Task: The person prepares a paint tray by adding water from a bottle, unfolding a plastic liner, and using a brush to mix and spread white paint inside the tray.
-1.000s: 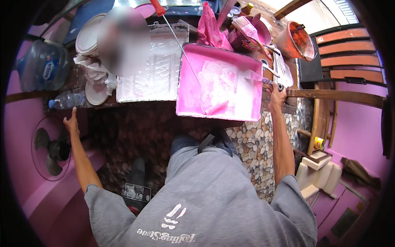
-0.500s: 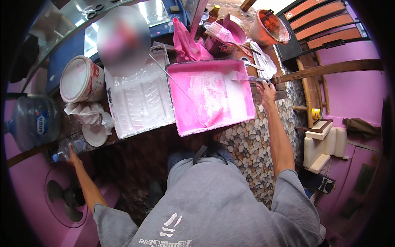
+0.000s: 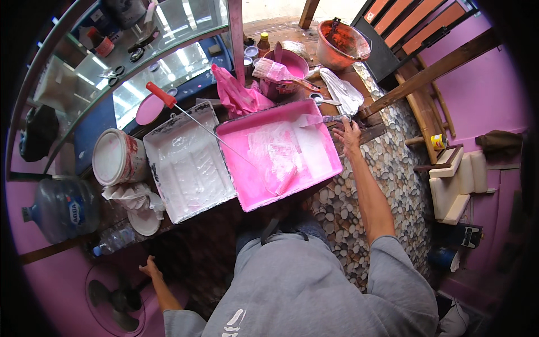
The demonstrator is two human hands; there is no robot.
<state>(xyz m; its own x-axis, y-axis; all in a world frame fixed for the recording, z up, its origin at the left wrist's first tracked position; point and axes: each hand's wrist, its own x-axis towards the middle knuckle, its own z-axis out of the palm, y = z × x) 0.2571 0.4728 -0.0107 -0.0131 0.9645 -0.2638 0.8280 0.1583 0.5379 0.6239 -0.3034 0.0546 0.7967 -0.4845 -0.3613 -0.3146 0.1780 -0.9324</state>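
My left hand (image 3: 150,268) is held low on the left, open and holding nothing, near a clear plastic bottle (image 3: 117,238) with a blue cap that lies at the table edge. My right hand (image 3: 350,138) has its fingers at the handle end of a flat scraper (image 3: 335,119), whose pale pink-smeared blade rests over the right rim of a pink paint tray (image 3: 236,168). A paint roller (image 3: 160,94) with a red handle lies across the trays, its pink roller end in the pink tray. Beside it stands a white-coated tray (image 3: 191,168).
A lidded tub (image 3: 115,157), a big water bottle (image 3: 64,209) and crumpled paper (image 3: 128,196) stand at left. Behind are a pink paint pot (image 3: 292,67) with a brush (image 3: 275,69) on it, an orange-smeared bucket (image 3: 342,48) and a white cloth (image 3: 343,90). A fan (image 3: 118,297) stands lower left.
My left hand has let go of the small clear bottle and drawn away toward me. My right hand stays at the scraper. The view has shifted, showing more of the glass case.
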